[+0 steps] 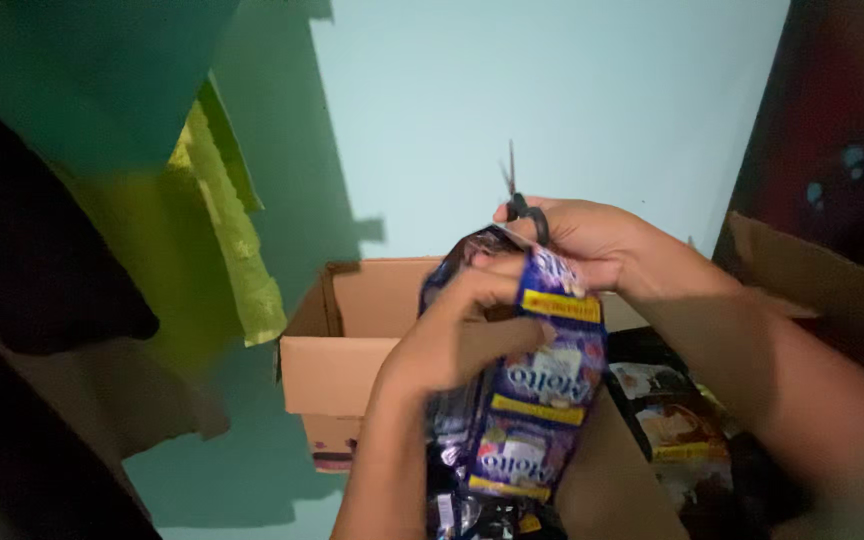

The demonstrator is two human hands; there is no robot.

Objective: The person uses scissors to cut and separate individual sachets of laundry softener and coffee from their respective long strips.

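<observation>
Above the cardboard box (337, 345), left hand (452, 335) fingers pinch a glossy purple sachet strip (537, 400); right hand (577, 235) grips scissors (524, 205).

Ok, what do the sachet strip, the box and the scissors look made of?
Sachet strip: thin glossy plastic film, probably; it crinkles and catches the light. Box: plain brown corrugated cardboard, matt, with folded flaps. Scissors, in the right hand: dark handles that look like plastic, thin blades likely metal, though blurred. The left hand grips the strip.
</observation>
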